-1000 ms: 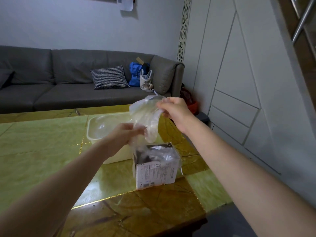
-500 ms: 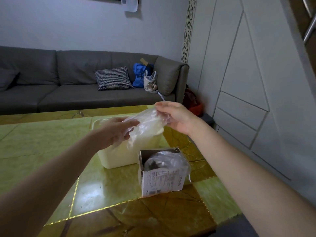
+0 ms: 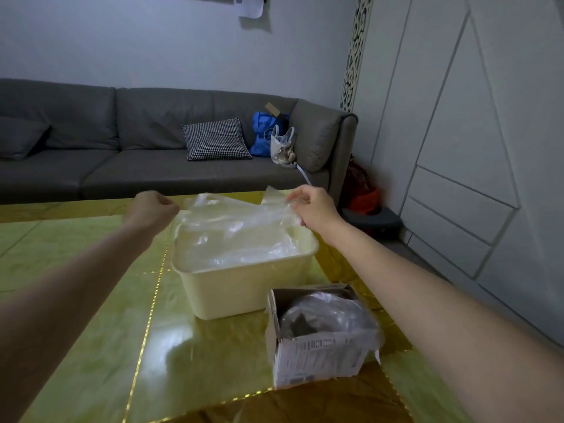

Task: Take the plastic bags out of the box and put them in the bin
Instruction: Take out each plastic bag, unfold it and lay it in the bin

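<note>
- my left hand point(image 3: 152, 207) and right hand point(image 3: 309, 209), held apart, each pinch an edge of a clear plastic bag point(image 3: 235, 221); the left grip is partly hidden, so it seems pinched.
- the bag is spread over the cream bin point(image 3: 244, 285) on the table point(image 3: 91, 300).
- the cardboard box point(image 3: 314, 358), just beside the bin, holds more plastic point(image 3: 326, 312).

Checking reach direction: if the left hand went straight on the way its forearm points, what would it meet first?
Probably the clear plastic bag stretched over the cream bin; the left hand already grips its edge, though depth is unclear.
</note>
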Tool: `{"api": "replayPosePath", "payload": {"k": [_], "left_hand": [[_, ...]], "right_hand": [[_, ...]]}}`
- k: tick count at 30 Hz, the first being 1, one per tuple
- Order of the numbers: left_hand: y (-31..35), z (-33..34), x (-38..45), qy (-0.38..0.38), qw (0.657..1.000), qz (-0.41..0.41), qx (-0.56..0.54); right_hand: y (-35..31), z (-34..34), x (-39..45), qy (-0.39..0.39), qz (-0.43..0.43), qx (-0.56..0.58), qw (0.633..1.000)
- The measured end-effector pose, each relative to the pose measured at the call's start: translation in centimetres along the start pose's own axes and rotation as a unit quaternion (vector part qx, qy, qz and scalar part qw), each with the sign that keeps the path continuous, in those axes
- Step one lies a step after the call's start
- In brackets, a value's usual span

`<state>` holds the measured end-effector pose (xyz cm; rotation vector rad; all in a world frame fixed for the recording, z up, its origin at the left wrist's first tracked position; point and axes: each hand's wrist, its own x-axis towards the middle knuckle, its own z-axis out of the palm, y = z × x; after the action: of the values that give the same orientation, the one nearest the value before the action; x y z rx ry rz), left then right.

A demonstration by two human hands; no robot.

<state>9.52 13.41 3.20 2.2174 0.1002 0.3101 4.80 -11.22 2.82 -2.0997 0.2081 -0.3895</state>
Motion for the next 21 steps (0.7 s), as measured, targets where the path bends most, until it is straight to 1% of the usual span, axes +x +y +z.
{"api": "replayPosePath", "payload": {"k": [1, 2, 3, 4, 5, 6, 7, 8, 9, 10, 13, 14, 15, 18, 19, 20, 21], "left_hand": [[0.2, 0.3, 0.2, 0.044, 0.997, 0.052, 0.037], [0.7, 0.6, 0.1, 0.062, 0.991, 0.109, 0.048], [1.2, 1.1, -0.1, 0.047, 0.983, 0.169, 0.047], [1.6, 1.7, -0.3, -0.002, 0.973, 0.227, 0.050], [2.0, 2.4, -0.6, -0.078, 0.957, 0.272, 0.068], [2.3, 3.1, -1.0, -0.170, 0.935, 0.293, 0.105], [2.3, 3.8, -1.2, -0.255, 0.908, 0.289, 0.162], [2.2, 4.4, -1.4, -0.318, 0.879, 0.270, 0.229], [2.0, 5.0, -1.4, -0.356, 0.852, 0.246, 0.294], [1.8, 5.6, -1.5, -0.372, 0.831, 0.225, 0.348], [1.5, 7.0, -1.4, -0.368, 0.797, 0.195, 0.437], [1.4, 7.3, -1.3, -0.364, 0.792, 0.195, 0.450], [1.3, 7.5, -1.1, -0.362, 0.792, 0.198, 0.451], [1.1, 7.9, -0.4, -0.351, 0.812, 0.213, 0.416], [1.1, 7.9, -0.3, -0.341, 0.817, 0.225, 0.406], [1.1, 7.8, -0.3, -0.327, 0.825, 0.241, 0.393], [1.2, 7.6, -0.3, -0.306, 0.836, 0.262, 0.373]], "right_hand": [[0.3, 0.3, 0.1, -0.021, -0.004, -0.036, 0.999], [0.6, 0.8, 0.2, -0.048, -0.005, -0.066, 0.997], [0.7, 1.2, 0.3, -0.076, -0.006, -0.095, 0.993], [0.8, 1.6, 0.4, -0.103, -0.006, -0.126, 0.987], [0.9, 1.8, 0.5, -0.125, -0.009, -0.155, 0.980], [1.0, 2.1, 0.6, -0.138, -0.014, -0.181, 0.974], [1.1, 2.3, 0.8, -0.147, -0.023, -0.202, 0.968], [1.2, 2.4, 0.9, -0.150, -0.034, -0.221, 0.963], [1.4, 2.5, 1.0, -0.148, -0.045, -0.237, 0.959], [1.5, 2.6, 1.1, -0.148, -0.053, -0.256, 0.954], [1.6, 2.3, 1.3, -0.179, -0.058, -0.332, 0.924], [1.4, 2.1, 1.3, -0.184, -0.071, -0.351, 0.916], [1.1, 2.0, 1.1, -0.178, -0.101, -0.368, 0.907], [-0.2, 2.2, 0.5, -0.128, -0.254, -0.387, 0.877], [-0.5, 2.5, 0.4, -0.139, -0.282, -0.383, 0.869], [-0.7, 2.9, 0.4, -0.171, -0.283, -0.373, 0.867], [-0.8, 3.2, 0.4, -0.219, -0.260, -0.368, 0.865]]}}
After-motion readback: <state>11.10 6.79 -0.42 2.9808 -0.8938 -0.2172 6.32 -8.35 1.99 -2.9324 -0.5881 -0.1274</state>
